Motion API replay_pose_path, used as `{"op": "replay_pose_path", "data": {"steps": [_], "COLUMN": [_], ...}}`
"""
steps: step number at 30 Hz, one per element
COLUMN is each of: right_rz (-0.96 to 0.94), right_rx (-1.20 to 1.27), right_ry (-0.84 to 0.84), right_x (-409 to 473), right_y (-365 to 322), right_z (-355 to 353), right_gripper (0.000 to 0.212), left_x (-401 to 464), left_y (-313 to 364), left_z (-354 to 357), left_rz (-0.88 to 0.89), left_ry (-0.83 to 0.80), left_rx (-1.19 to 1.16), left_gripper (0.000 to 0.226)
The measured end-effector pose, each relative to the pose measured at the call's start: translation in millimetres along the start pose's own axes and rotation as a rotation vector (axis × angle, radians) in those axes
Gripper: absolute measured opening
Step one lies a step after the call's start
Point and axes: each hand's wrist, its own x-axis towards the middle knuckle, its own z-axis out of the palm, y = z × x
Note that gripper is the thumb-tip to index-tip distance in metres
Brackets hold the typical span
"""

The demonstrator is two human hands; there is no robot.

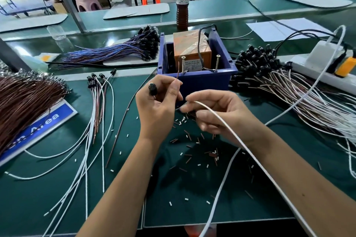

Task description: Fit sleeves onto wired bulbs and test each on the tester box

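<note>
The step in hand looks like bringing the two lead ends of one wired bulb up to the screws of the tester box, so the thing to get right is separation: one bare tip per screw, held firmly and kept apart, with the bulb turned where its glow can be seen.

The left hand [159, 102] has its fingers curled closed around the bulb [152, 89], whose black body pokes out on the left side of the fist, while thumb and forefinger pinch a short brown lead [177, 75] that stands upright just below the left screw [182, 64] of the tester box [191, 52]. The lead tip seems not quite to touch the screw (the gap is hard to judge from this angle).

The right hand [217, 111], just to the right, pinches a white wire [231, 132] between thumb and forefinger, its other fingers curled under; the wire trails toward the near edge of the bench [48, 188]. The right screw [217, 63] is still free.

Cut sleeves [192, 150] lie scattered on the bench under both hands, and bundles of wired bulbs [256, 63] wait to the right of the box
</note>
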Motion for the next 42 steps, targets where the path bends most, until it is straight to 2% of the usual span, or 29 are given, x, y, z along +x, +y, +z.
{"op": "replay_pose_path", "data": {"steps": [3,6,8,12,19,26,31,33,36,39,42], "right_rz": [-0.062,-0.091,-0.115,-0.155,-0.279,-0.399,-0.414,-0.422,-0.477,-0.485,-0.482], "right_rx": [-0.060,-0.105,-0.114,-0.065,0.001,-0.113,-0.052,-0.129,-0.406,-0.748,-0.988], "right_ry": [0.085,0.161,0.190,0.228,0.431,0.836,1.135,1.143,1.060,1.024,1.063], "right_x": [1.2,2.2,2.5,1.3,1.7,0.9,2.1,2.3,1.0,0.1,-0.3], "right_y": [0.7,-0.5,-1.8,-7.2,-18.7,-22.7,-24.3,-23.3,-19.0,-12.6,-9.1], "right_z": [0.3,-1.7,-1.0,-2.3,-16.3,-18.8,-30.9,-32.0,-25.5,-20.9,-16.2], "right_gripper": [0.023,0.039,0.042,0.041,0.050,0.029,0.035,0.028,0.012,0.023,0.029], "left_x": [-0.4,-1.3,-2.9,-4.9,-3.5,-3.3,-2.4,-2.0,-1.9,-2.2,-3.0], "left_y": [-0.1,0.7,1.3,1.1,0.3,-0.7,0.9,2.0,2.2,2.8,2.7], "left_z": [-0.6,0.1,1.6,3.0,-0.4,1.0,0.8,1.1,2.3,5.1,9.1], "left_rz": [-0.001,-0.005,0.000,0.024,0.074,0.081,0.043,0.017,0.003,0.010,0.002], "left_ry": [0.003,0.004,0.000,0.019,0.084,0.114,0.135,0.138,0.137,0.145,0.165], "left_rx": [0.013,0.007,-0.001,0.018,0.064,0.075,0.042,0.019,0.033,0.051,0.034], "left_gripper": [0.016,0.016,0.016,0.017,0.018,0.017,0.011,0.008,0.014,0.014,0.010]}}
